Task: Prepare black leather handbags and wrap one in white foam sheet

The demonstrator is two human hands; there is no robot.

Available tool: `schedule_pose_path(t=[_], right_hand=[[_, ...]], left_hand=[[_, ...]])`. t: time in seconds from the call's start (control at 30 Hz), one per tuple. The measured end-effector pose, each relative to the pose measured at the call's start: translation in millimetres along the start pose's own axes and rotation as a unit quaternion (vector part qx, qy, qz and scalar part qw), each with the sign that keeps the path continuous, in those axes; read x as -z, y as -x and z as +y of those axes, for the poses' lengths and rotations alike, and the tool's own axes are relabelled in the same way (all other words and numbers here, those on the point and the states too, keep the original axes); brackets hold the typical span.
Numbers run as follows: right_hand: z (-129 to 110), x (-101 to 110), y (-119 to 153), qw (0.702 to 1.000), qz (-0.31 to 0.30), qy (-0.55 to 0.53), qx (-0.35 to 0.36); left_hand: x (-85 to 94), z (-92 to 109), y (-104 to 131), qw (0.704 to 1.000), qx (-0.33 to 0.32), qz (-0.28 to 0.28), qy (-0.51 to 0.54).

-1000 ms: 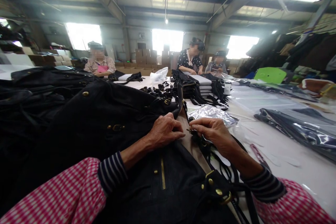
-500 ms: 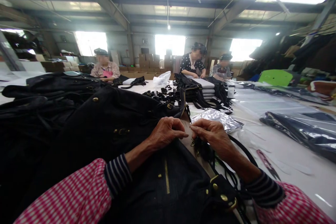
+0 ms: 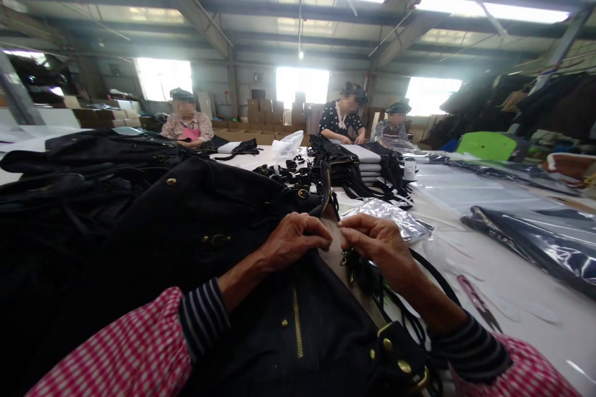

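A large black bag with a brass zipper and studs lies in front of me, its tan lining showing along the opening. Over the bag's upper edge is my left hand, thumb and fingertips pinched together; whatever they hold is too small to make out. Just right of it, across a narrow gap, my right hand makes a similar pinch, its contents also unclear. Black straps and small metal clasps hang beneath the right hand.
More black bags are heaped at left. A stack of black bags, crumpled silvery plastic, pink-handled snips and a plastic-wrapped dark item lie on the white table. Three people sit or stand across it.
Both hands sit slightly lower in view, still pinched close together. The gap between them looks a little wider. The whole scene has shifted slightly downward with the camera.
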State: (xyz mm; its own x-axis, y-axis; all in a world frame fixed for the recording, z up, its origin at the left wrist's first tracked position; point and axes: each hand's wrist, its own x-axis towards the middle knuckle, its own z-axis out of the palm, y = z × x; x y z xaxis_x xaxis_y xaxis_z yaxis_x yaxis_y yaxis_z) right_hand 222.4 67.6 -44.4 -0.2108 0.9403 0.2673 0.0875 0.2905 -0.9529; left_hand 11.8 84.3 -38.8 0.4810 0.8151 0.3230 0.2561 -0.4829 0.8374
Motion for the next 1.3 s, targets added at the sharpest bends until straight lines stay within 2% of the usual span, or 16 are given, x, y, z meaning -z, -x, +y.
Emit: schedule_pose_path(t=[0.13,0.27,0.53,0.8,0.97,1.13,1.3], right_hand=[[8,1,4,0.999,-0.011,0.052,0.005],[9,1,4,0.997,-0.026,0.078,0.003],[7,-5,2,0.997,-0.04,0.067,0.001],[13,-3,2,0.996,-0.059,0.06,0.018],[11,-10,3,0.993,-0.063,0.098,0.035],[10,-12,5,0.994,-0.04,0.086,0.059],[14,-11,4,0.998,-0.015,0.042,0.053]], left_hand=[[-4.9,-7,-2,0.998,-0.002,0.041,0.039],[-6.8,-11,-2,0.998,-0.023,0.061,0.001],[-5.5,-10,-1,0.996,0.0,0.065,-0.067],[-5.8,-10,2,0.996,-0.008,0.051,-0.07],[-6.0,-14,1,0.996,-0.025,0.053,-0.074],[-5.6,-13,2,0.996,-0.022,0.049,-0.066],[-5.0,-12,1,0.997,-0.028,0.047,-0.057]])
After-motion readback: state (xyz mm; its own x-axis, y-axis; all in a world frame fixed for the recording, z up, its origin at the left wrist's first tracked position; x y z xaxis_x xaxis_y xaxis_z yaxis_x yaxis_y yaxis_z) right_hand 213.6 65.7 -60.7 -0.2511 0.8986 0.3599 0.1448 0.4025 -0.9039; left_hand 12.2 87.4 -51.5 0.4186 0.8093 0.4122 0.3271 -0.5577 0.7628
